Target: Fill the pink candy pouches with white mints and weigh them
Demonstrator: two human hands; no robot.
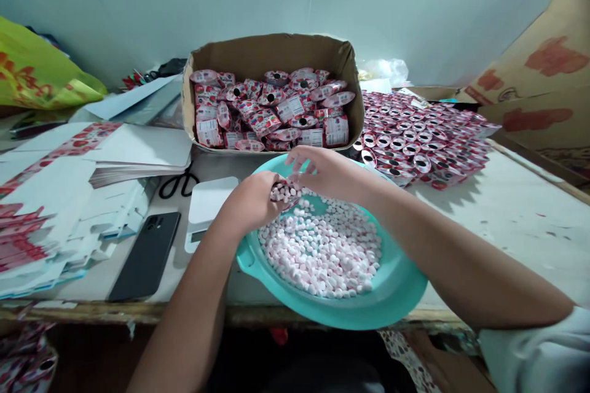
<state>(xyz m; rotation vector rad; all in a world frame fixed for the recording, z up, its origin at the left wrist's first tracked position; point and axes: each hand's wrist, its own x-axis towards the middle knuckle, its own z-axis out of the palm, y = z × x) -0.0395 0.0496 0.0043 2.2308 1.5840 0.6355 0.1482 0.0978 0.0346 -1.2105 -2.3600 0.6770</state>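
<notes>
My left hand (258, 199) is closed around a small printed candy packet, mostly hidden by the fingers. Small white and pale pink candies (284, 190) fill its mouth. Just to the right, my right hand (322, 173) hovers by that mouth, its fingers curved and apart, the thumb close to the candies. Both hands are above the far side of a turquoise basin (401, 295). Many loose candies (322, 252) cover the basin's bottom.
Behind the basin stands a cardboard box (286, 46) of red-and-white packets. Open packets (415, 135) stand packed at right. Leftward lie a phone (147, 255), a small white scale (212, 199), black-handled scissors (179, 184) and stacked white sheets (142, 150). The table's front edge (92, 313) is near.
</notes>
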